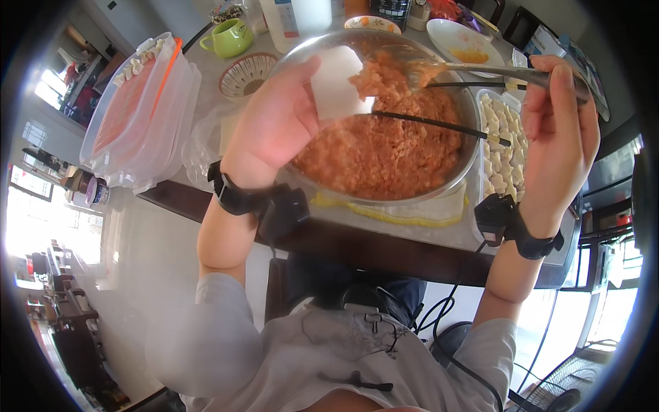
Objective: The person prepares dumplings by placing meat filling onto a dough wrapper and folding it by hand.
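Observation:
My left hand [278, 123] holds a thin white wonton wrapper [337, 85] over the left side of a large metal bowl [472, 159]. Ground meat filling [381, 165] fills much of the bowl. In my right hand [561, 123] is the handle of a metal spoon [494, 71], which reaches left over the bowl. A clump of filling [383, 77] sits around the spoon's head, close to the wrapper's right edge; whether they touch I cannot tell. Two dark chopsticks [437, 122] rest at the bowl, their ends over its right rim.
Wrapped wontons [502, 167] fill a plastic tray at the right. Stacked plastic boxes [139, 118] stand at the left. Behind are a green mug [226, 38], a patterned bowl [247, 77] and a stained white plate [463, 46]. A yellow-edged cloth [412, 213] lies under the metal bowl.

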Available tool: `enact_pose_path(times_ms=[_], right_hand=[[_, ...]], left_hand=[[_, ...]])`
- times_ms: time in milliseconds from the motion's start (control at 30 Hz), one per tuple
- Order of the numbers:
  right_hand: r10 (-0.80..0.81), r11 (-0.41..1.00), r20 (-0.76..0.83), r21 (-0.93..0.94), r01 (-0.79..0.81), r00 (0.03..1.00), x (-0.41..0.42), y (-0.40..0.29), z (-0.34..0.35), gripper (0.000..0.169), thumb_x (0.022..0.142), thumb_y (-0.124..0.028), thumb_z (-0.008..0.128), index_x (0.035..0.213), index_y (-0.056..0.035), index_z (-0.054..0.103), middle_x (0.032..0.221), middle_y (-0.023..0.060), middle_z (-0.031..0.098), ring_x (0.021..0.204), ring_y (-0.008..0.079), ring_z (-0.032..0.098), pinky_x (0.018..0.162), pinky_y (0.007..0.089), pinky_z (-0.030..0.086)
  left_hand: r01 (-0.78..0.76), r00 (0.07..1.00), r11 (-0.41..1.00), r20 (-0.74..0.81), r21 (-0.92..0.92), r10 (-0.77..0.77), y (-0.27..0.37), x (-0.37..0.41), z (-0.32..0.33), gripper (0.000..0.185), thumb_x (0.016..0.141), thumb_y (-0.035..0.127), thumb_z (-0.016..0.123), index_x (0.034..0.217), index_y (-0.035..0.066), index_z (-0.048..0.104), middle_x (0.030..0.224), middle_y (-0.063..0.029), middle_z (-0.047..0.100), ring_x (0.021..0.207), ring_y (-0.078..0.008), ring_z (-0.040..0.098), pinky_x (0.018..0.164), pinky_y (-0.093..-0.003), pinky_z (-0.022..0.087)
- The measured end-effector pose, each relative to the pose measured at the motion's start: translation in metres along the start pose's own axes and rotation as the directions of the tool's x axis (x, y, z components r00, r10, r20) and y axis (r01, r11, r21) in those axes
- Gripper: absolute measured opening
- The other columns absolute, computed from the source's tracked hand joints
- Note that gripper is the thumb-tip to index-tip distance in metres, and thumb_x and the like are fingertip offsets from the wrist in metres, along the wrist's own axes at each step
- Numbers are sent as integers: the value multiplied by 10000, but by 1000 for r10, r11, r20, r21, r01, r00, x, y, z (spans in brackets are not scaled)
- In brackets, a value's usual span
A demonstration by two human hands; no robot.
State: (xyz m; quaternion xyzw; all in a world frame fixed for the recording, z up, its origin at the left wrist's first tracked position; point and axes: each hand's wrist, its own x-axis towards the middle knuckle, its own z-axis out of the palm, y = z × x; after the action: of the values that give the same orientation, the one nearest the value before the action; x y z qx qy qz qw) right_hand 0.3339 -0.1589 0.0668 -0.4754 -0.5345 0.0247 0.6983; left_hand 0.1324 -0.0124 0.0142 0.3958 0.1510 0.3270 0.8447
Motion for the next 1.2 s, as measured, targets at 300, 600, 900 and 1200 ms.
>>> enact_pose_path(times_ms=[300, 600, 900, 1200], right_hand=[[-469, 818, 356, -170, 549, 809, -20, -7, 24, 192, 865, -118, 454, 884, 48, 548, 681, 101, 555, 486, 87, 472, 448, 175, 362], [-577, 696, 382, -233, 679, 722, -21, -12, 26, 176, 863, -86, 444, 869, 61, 542, 712, 153, 567, 487, 107, 491, 443, 186, 384], [-556, 689, 380, -286, 666, 739, -24, -18, 24, 195, 863, -106, 434, 900, 59, 531, 719, 157, 564, 482, 114, 488, 446, 180, 386], [-555, 726, 327, -258, 637, 765, -27, -13, 27, 205, 866, -106, 419, 902, 65, 526, 715, 154, 564, 473, 114, 476, 435, 185, 375]], left_hand=[[20, 998, 997, -51, -70, -24, -11, -10, 23, 291, 886, 203, 368, 1080, 3, 454, 1048, -85, 534, 957, -197, 537, 817, -317, 449], [-67, 994, 991, -98, -115, 56, -14, -8, 22, 309, 893, 195, 324, 1114, 7, 430, 1071, -88, 515, 986, -218, 518, 816, -331, 444], [-79, 993, 991, -96, -105, 69, -15, -8, 22, 315, 897, 208, 323, 1126, 20, 430, 1085, -92, 504, 996, -221, 511, 816, -338, 450], [-58, 995, 991, -87, -118, 47, -15, -10, 22, 314, 897, 214, 339, 1121, 19, 441, 1078, -87, 510, 1024, -234, 503, 827, -331, 452]])
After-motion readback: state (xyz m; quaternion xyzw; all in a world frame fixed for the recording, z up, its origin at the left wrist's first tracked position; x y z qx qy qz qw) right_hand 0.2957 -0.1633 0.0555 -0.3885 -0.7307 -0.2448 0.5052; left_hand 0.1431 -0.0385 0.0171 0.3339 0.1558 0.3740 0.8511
